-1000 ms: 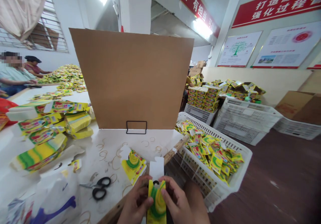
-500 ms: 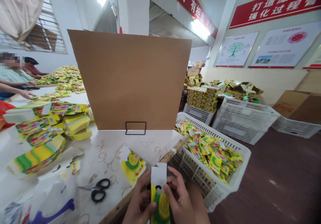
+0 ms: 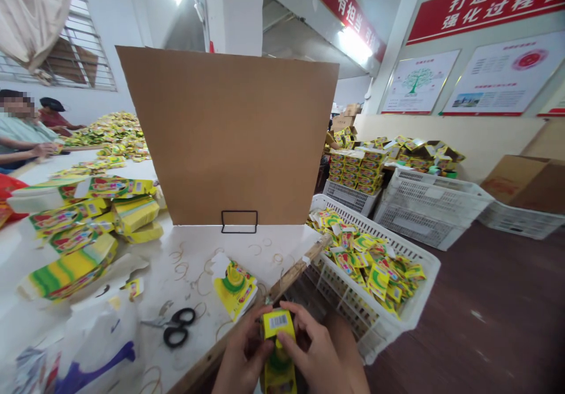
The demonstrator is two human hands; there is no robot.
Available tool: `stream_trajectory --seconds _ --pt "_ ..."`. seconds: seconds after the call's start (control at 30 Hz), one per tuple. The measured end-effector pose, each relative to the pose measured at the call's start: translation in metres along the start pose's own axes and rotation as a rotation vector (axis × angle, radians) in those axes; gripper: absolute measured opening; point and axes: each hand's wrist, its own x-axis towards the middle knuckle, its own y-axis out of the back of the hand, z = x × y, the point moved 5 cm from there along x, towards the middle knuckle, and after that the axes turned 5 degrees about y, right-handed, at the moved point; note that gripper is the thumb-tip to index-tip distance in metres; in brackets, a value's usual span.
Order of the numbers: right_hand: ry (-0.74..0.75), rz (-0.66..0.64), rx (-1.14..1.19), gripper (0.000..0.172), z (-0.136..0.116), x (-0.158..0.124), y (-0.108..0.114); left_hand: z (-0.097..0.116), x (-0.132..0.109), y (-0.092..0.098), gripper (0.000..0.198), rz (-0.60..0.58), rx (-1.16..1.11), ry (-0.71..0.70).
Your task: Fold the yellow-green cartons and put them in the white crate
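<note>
A small yellow and green carton [image 3: 279, 356] is upright between my two hands at the table's near edge, its barcoded end facing up. My left hand [image 3: 245, 350] grips its left side, thumb on the front. On the right side, my right hand [image 3: 311, 347] holds it too, with the thumb pressed at the edge below the barcode. Just beyond my hands a flattened yellow carton [image 3: 235, 288] lies on the white table [image 3: 189, 252]. Black-handled scissors [image 3: 176, 326] rest to the left of it.
Stacks of flat cartons [image 3: 92, 211] and a plastic bag [image 3: 99, 347] lie at left. A cardboard panel [image 3: 233, 141] stands behind, by a black wire stand [image 3: 239, 222]. At right, a white crate [image 3: 426, 300] holds many cartons. Co-workers [image 3: 22, 129] sit far left.
The carton's white end flap, raised before, is now folded down, and the barcoded end shows. At far left, a co-worker's hand has drawn back from the table.
</note>
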Motion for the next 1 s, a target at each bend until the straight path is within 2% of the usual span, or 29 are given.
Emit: stream_trajectory --seconds 0.3,0.47,0.67,0.9,1.0 --pt "0.006 0.042 -0.026 0.023 0.011 0.0 -0.014 0.003 0.0 -0.001 0.047 -0.064 -0.005 0.005" --pt "0.001 0.021 -0.066 0.027 0.01 -0.001 -0.012 0.006 -0.001 0.001 0.053 -0.071 -0.075 0.049" --pt "0.031 -0.038 -0.156 0.036 0.011 -0.004 -0.014 0.013 -0.003 -0.001 0.052 -0.092 -0.025 0.041" --pt "-0.042 0.025 -0.134 0.029 0.01 -0.002 -0.012 0.008 -0.002 0.001 0.049 -0.09 -0.036 0.022" --pt "-0.004 0.028 -0.082 0.029 0.008 0.0 -0.011 0.009 -0.002 0.003 0.05 -0.06 -0.051 0.025"
